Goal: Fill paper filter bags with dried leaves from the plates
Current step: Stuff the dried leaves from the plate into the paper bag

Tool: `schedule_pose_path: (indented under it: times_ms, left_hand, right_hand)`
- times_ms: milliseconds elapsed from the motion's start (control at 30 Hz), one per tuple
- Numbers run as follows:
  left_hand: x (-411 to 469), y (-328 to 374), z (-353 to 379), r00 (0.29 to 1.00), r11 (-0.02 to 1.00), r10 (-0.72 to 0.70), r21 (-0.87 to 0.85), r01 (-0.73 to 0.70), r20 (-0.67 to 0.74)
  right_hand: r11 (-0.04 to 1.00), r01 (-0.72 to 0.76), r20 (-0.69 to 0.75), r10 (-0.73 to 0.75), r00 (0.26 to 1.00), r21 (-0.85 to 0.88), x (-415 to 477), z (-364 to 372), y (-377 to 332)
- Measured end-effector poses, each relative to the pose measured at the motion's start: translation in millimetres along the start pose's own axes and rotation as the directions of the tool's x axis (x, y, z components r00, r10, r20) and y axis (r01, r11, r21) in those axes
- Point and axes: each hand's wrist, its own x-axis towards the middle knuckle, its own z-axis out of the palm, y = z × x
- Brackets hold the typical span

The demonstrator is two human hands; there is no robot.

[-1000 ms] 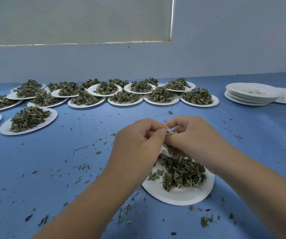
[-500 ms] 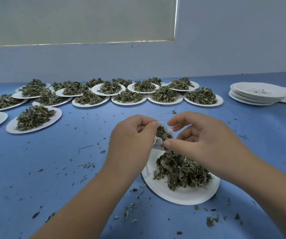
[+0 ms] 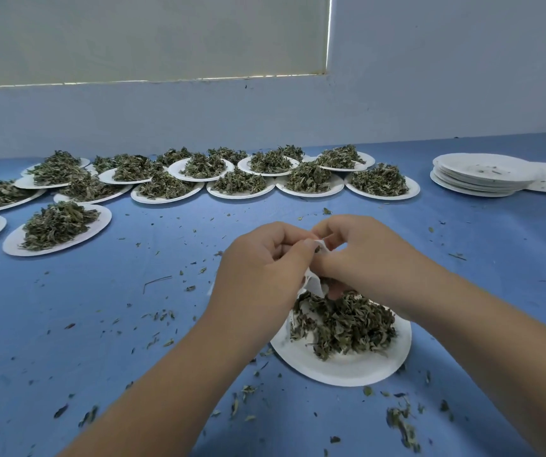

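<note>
Here, left of and behind the near plate, full plates of leaves sat in rows on the blue table. Over that plate's back edge the left hand, fingers curled, pinched the white filter bag. The right hand pinched it too, fingers bent close. Bag's lower end met the leaf pile. Far right: a stack of empty plates.
</note>
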Motion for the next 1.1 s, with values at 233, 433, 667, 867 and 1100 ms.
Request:
schedule_pose_path:
  times_ms: [233,433,667,867,1100]
  left_hand:
    - [3,0,-5,1.0,0.996,-0.02,-0.082,0.019,-0.007]
    - [5,-1,-10,0.995,0.997,0.007,-0.072,-0.015,-0.104]
    - [0,2,-4,0.997,0.999,0.016,-0.035,-0.018,-0.078]
    - [-5,5,-1,0.993,0.989,0.108,0.109,-0.102,-0.054]
    - [-2,4,-9,0.989,0.984,0.108,0.152,-0.091,-0.102]
  right_hand:
    - [0.993,0.04,-0.056,-0.046,0.997,-0.113,17,7,-2]
    - [0.916,-0.1,0.301,-0.024,0.953,0.389,1,-15,4]
    - [0.864,-0.144,0.285,0.002,0.959,0.482,0,-8,4]
    - [0.992,-0.038,0.005,0.038,0.999,0.118,8,2,-4]
    - [0.998,0.061,0.027,-0.061,0.998,0.0,15,7,-7]
